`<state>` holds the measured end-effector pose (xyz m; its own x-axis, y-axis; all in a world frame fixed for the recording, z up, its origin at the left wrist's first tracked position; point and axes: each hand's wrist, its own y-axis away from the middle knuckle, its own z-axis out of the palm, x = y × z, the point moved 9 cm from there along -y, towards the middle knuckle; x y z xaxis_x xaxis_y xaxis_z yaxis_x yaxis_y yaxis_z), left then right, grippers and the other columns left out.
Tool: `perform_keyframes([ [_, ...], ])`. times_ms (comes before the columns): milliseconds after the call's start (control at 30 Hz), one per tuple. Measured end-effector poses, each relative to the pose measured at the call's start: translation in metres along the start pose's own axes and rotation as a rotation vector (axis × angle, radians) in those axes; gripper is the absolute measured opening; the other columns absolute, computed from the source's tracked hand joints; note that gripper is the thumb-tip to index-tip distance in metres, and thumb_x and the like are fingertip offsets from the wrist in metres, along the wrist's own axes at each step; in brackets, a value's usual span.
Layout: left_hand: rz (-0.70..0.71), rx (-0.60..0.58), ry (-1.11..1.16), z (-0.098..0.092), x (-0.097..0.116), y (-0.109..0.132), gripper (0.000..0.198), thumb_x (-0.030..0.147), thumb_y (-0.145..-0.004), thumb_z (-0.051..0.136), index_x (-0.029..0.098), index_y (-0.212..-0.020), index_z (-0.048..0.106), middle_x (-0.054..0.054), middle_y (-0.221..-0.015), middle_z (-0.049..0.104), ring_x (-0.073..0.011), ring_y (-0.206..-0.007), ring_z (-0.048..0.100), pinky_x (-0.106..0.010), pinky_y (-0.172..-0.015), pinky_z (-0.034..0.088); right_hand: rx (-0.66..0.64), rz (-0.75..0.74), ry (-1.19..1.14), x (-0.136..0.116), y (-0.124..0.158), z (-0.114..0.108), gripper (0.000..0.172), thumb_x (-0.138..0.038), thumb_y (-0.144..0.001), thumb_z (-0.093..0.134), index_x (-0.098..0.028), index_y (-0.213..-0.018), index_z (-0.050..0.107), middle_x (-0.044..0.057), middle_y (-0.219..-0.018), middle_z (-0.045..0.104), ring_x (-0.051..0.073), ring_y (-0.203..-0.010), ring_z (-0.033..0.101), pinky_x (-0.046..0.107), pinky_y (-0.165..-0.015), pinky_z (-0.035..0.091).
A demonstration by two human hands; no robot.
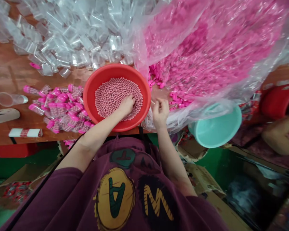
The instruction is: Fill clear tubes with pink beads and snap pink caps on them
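And here's the left hand [126, 106] pressed flat into a heap of round pink beads [113, 96] in the middle of a red plastic basin [117, 72], with the right hand [160, 113], fingertips bunched, just beside the rim by loose small pink plastic pieces [177, 98]

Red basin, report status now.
Left hand pressed into pink beads in red basin. Right hand beside rim, fingers pinched, near loose pink pieces. Plastic sack of pink pieces against far rim.
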<state>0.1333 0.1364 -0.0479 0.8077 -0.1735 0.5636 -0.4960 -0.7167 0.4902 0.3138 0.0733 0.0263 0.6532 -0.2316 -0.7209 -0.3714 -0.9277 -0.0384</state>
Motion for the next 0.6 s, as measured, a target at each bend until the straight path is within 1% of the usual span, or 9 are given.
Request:
perform_keyframes([
  [33,0.017,-0.004,0.014,0.003,0.004,0.0,0.038,0.004,-0.094,0.05,0.01,-0.122,0.076,-0.02,-0.134,0.069,-0.0304,-0.122,0.067,-0.04,-0.11,0.052,0.045,0.088,0.003,0.025,-0.011,-0.004,0.034,-0.031,-0.107,0.045,-0.017,-0.117,0.074,0.014,-0.113,0.076,0.025,-0.109,0.07,0.044,-0.103,0.057],
  [67,0.038,-0.001,0.02,0.005,0.006,0.001,0.04,0.005,-0.093,0.053,0.01,-0.126,0.075,-0.019,-0.135,0.069,-0.0307,-0.122,0.067,-0.04,-0.11,0.053,0.038,0.16,0.007,0.047,-0.023,0.0,0.033,-0.029,-0.104,0.045,-0.016,-0.115,0.074,0.014,-0.112,0.077,0.025,-0.108,0.071,0.043,-0.103,0.057],
  [133,0.057,0.053,0.063,0.001,0.006,0.006,0.043,0.01,-0.092,0.06,0.01,-0.132,0.074,-0.018,-0.135,0.069,-0.0318,-0.125,0.066,-0.042,-0.112,0.053,-0.054,0.231,0.012,0.076,-0.044,0.021,0.032,-0.026,-0.1,0.048,-0.015,-0.113,0.075,0.016,-0.116,0.079,0.026,-0.112,0.071,0.044,-0.108,0.056],
  [233,0.032,0.196,0.189,-0.017,-0.007,0.017,0.043,0.018,-0.088,0.071,0.014,-0.13,0.076,-0.014,-0.131,0.073,-0.0333,-0.128,0.065,-0.048,-0.118,0.05,-0.196,0.246,0.017,0.09,-0.069,0.064,0.029,-0.032,-0.097,0.055,-0.016,-0.109,0.077,0.016,-0.116,0.08,0.028,-0.113,0.07,0.045,-0.111,0.054],
  [300,0.028,0.253,0.308,-0.028,-0.016,0.025,0.044,0.02,-0.084,0.075,0.016,-0.128,0.077,-0.013,-0.131,0.075,-0.0326,-0.127,0.066,-0.051,-0.12,0.048,-0.218,0.286,0.013,0.092,-0.077,0.083,0.029,-0.038,-0.096,0.059,-0.017,-0.107,0.076,0.014,-0.111,0.08,0.029,-0.108,0.07,0.047,-0.108,0.055],
  [367,0.043,0.26,0.482,-0.036,-0.022,0.031,0.047,0.024,-0.084,0.076,0.015,-0.13,0.076,-0.014,-0.133,0.076,-0.0312,-0.126,0.068,-0.051,-0.12,0.049,-0.207,0.338,0.015,0.092,-0.08,0.092,0.031,-0.043,-0.096,0.061,-0.017,-0.104,0.075,0.012,-0.106,0.08,0.028,-0.103,0.07,0.048,-0.105,0.056],
  [467,0.084,0.212,0.812,-0.046,-0.024,0.041,0.056,0.034,-0.086,0.078,0.012,-0.137,0.073,-0.018,-0.14,0.074,-0.0311,-0.13,0.069,-0.05,-0.12,0.05,-0.185,0.353,-0.009,0.086,-0.079,0.088,0.032,-0.048,-0.096,0.061,-0.018,-0.1,0.073,0.012,-0.101,0.08,0.028,-0.098,0.07,0.048,-0.104,0.056],
  [533,0.125,0.156,1.003,-0.053,-0.017,0.05,0.058,0.042,-0.089,0.08,0.014,-0.14,0.073,-0.017,-0.146,0.073,-0.0314,-0.139,0.066,-0.05,-0.124,0.046,-0.147,0.345,-0.056,0.082,-0.076,0.074,0.035,-0.051,-0.095,0.062,-0.017,-0.1,0.072,0.012,-0.099,0.079,0.026,-0.096,0.071,0.047,-0.102,0.057],
  [600,0.155,0.098,1.164,-0.062,-0.007,0.061,0.055,0.047,-0.091,0.081,0.018,-0.138,0.075,-0.015,-0.145,0.074,-0.0304,-0.144,0.063,-0.048,-0.127,0.044,-0.088,0.346,-0.124,0.079,-0.073,0.055,0.04,-0.055,-0.094,0.064,-0.017,-0.1,0.071,0.01,-0.096,0.078,0.025,-0.092,0.071,0.045,-0.099,0.058],
])
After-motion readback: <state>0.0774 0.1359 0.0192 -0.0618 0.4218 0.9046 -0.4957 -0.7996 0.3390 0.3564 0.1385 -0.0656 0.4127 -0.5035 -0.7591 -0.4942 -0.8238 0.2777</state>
